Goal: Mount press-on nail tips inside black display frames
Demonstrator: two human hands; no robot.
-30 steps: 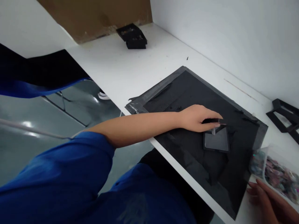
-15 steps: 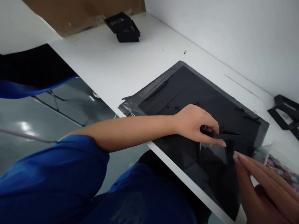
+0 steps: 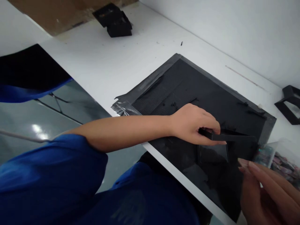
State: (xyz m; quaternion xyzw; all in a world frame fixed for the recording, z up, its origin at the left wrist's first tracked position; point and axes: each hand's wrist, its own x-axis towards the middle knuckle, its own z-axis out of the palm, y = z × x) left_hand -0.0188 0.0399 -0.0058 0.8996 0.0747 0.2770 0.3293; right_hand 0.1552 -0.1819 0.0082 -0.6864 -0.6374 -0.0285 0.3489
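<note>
My left hand (image 3: 195, 125) grips a black frame (image 3: 236, 137) by its near-left end, with the thumb along the near side and the fingers curled over the top. The frame is held over a black mat (image 3: 194, 84). A glossy dark rectangular panel (image 3: 212, 153) shows just below my thumb; whether it belongs to the frame I cannot tell. At the lower right, my right hand (image 3: 264, 190) is apart from the frame, its thumb and fingertips pinched together. Anything between those fingertips is too small to make out.
Small black scraps (image 3: 173, 104) lie on the mat, taped down on a white table (image 3: 93, 68). Two black boxes (image 3: 119, 26) stand at the back, another black frame (image 3: 289, 104) at the right. A clear container (image 3: 284, 162) of small pieces sits behind my right hand. A chair (image 3: 32, 72) is left.
The view has shifted slightly. My right hand has moved a little right and down, still pinched. My left hand keeps its grip on the black frame.
</note>
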